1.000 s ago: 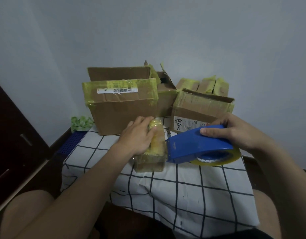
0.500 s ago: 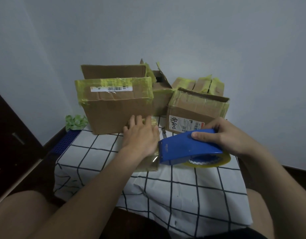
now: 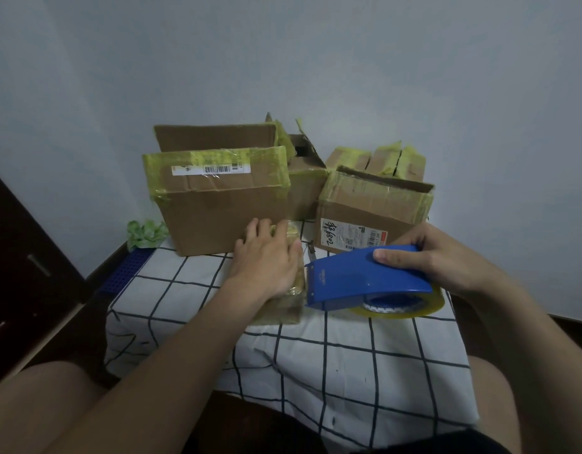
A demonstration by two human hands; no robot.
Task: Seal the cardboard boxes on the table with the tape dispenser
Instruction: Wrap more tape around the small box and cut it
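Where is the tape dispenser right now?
Head view, right of centre: the right hand grips the tape dispenser, its nose beside the small box under the left hand.

I see left hand [image 3: 268,260] flat on small taped box [image 3: 279,311] mid-table, fingers spread, pressing down. Right hand [image 3: 437,257] grips blue tape dispenser [image 3: 365,276] at rear; toothed nose just beside small box's right edge, yellowish tape roll [image 3: 410,308] underneath. Big barcode box [image 3: 224,208] behind left hand, labelled box [image 3: 371,217] behind dispenser. Checked cloth [image 3: 348,355] covers table. Green crumpled wad [image 3: 147,232] far left.
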